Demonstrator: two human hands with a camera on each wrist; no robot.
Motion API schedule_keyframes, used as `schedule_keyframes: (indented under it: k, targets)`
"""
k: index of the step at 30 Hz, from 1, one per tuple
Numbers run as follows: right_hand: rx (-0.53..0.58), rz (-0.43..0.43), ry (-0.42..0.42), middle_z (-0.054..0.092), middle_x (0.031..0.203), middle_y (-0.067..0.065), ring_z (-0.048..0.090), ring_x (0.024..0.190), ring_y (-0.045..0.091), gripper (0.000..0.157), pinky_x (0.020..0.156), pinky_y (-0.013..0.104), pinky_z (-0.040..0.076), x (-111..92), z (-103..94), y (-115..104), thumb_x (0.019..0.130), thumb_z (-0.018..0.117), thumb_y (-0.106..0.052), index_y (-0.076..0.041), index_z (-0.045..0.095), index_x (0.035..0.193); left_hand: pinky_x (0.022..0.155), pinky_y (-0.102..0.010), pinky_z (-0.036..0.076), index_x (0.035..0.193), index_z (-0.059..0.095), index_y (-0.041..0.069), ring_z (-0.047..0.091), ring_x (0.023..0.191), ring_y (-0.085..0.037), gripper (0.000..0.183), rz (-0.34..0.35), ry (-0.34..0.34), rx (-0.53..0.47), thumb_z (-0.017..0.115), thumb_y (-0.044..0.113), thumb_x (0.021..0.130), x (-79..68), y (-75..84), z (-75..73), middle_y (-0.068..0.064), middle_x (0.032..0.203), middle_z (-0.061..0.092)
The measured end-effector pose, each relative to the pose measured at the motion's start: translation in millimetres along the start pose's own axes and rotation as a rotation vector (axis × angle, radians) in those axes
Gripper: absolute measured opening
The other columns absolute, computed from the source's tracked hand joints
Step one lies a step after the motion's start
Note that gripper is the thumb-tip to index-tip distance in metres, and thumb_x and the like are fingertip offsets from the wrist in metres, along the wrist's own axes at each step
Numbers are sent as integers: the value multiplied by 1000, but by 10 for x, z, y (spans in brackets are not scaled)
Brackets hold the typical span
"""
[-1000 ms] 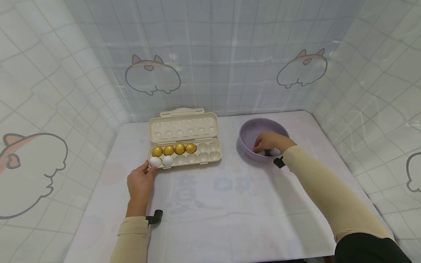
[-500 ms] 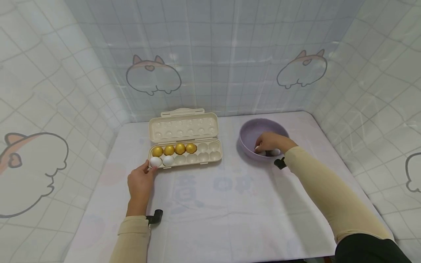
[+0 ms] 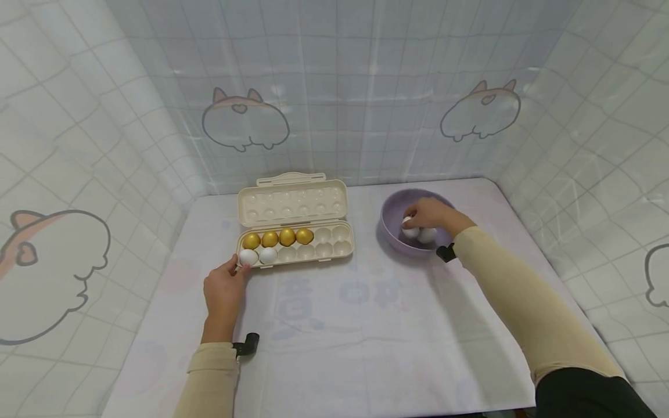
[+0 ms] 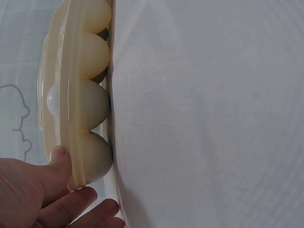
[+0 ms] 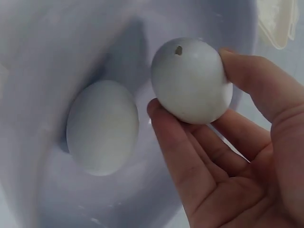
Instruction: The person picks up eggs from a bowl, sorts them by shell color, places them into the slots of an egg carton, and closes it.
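A cream egg carton [image 3: 323, 250] lies with its lid open on the table, at left in the head view. Several gold eggs [image 3: 287, 237] fill part of its back row; two white eggs [image 3: 269, 255] sit at the left of the front row. My left hand [image 3: 223, 293] holds the carton's front left corner, thumb [image 4: 59, 159] on the rim. Over at the right, my right hand [image 3: 434, 213] pinches a white egg [image 5: 192, 80] with a small chip in its shell, inside the purple bowl [image 3: 389, 217]. Another white egg [image 5: 102, 128] rests in the bowl beside it.
A pale printed cloth [image 3: 324, 348] covers the table. Tiled-pattern sheets [image 3: 334, 104] stand at the back and both sides, close behind carton and bowl. The carton's upright lid [image 3: 292, 203] leans back behind the eggs.
My right hand has risen slightly in the bowl, lifting the pinched egg with it; both bowl eggs show more plainly. My left hand stays at the carton corner.
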State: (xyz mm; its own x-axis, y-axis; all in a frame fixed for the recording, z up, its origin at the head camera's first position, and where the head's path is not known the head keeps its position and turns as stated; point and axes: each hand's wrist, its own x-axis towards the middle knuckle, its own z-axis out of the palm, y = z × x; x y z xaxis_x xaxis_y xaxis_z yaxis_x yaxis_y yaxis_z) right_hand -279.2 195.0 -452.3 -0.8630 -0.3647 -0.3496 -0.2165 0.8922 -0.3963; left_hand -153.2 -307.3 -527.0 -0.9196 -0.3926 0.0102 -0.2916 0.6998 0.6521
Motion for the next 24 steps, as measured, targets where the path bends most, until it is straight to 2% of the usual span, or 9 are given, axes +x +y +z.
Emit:
schedule_keyframes:
  k: [6, 15, 19, 24]
  targets:
    - [27, 34, 41, 69, 137, 16, 66, 121, 32, 48, 110, 54, 52, 51, -131, -125, 100, 69, -37, -7, 68, 138, 103, -57, 57, 148, 56, 8, 68, 129, -42, 53, 1, -1, 7, 74, 26, 101, -7, 0, -14, -18, 144, 64]
    - [91, 19, 108, 70, 139, 14, 65, 126, 32, 51, 112, 53, 52, 120, -227, -315, 101, 70, -36, -6, 65, 142, 103, -57, 58, 148, 57, 9, 69, 127, -41, 53, -11, 2, -5, 74, 26, 101, -8, -7, -15, -17, 145, 64]
    - [97, 23, 105, 67, 138, 14, 62, 126, 31, 48, 110, 52, 52, 155, -233, -430, 101, 69, -36, -9, 66, 141, 103, -57, 58, 148, 58, 9, 69, 126, -41, 53, -1, 6, -1, 74, 26, 101, -15, 5, -15, -17, 145, 64]
    - [88, 5, 96, 68, 135, 14, 63, 122, 30, 49, 107, 49, 52, 195, -237, -592, 101, 69, -36, -7, 65, 141, 103, -57, 58, 147, 58, 8, 70, 126, -41, 52, 10, 13, -1, 74, 26, 101, -13, 12, -17, -17, 144, 64]
